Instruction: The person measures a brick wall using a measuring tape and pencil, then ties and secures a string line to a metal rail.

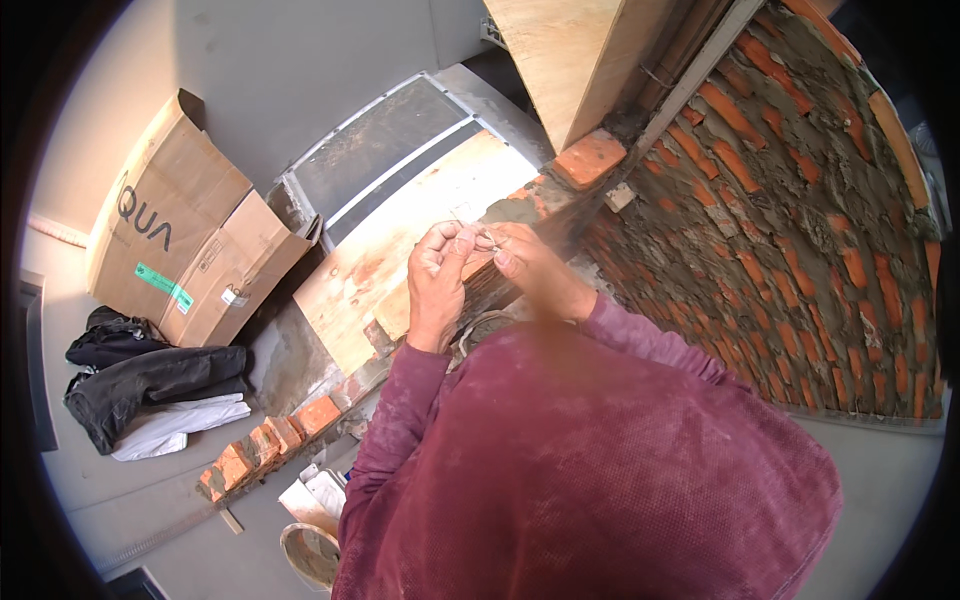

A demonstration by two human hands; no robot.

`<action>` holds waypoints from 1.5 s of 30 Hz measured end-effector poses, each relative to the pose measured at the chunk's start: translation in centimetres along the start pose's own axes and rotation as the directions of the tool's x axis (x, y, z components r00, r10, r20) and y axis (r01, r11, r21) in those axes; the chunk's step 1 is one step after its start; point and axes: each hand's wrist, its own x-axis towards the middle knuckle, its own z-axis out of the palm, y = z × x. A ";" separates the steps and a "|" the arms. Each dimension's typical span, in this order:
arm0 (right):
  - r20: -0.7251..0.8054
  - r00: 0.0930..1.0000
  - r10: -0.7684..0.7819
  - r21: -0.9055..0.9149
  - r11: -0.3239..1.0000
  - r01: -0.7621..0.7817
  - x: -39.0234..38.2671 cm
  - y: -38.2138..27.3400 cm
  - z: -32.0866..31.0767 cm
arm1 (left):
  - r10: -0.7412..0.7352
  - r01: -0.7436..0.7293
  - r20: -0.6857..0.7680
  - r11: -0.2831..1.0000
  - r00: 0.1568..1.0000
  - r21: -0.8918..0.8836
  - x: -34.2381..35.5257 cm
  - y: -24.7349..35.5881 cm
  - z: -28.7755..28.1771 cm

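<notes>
My left hand (437, 280) and my right hand (535, 268) meet fingertip to fingertip above a low brick wall. Both are closed in a pinch on a thin strand (486, 238); whether it is string or wire I cannot tell. Just beyond the fingers, grey mortar (512, 210) covers part of the wall top. A single orange brick (590, 158) lies farther along that wall, by the upright wooden board (560, 60). The fingers hide most of the strand.
On the right rises a brick wall (800, 250) smeared with mortar. A plywood sheet (440, 200) lies beyond the low wall. At left stand a cardboard box (190, 230) and dark clothes (170, 385). Several bricks (270, 440) line the lower left, near a bucket (310, 553).
</notes>
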 end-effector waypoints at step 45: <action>0.169 0.630 0.758 0.708 0.351 -0.612 -12.6 9.0 -10.2 | -0.463 0.461 0.435 0.879 0.772 0.117 9.4 -14.7 14.4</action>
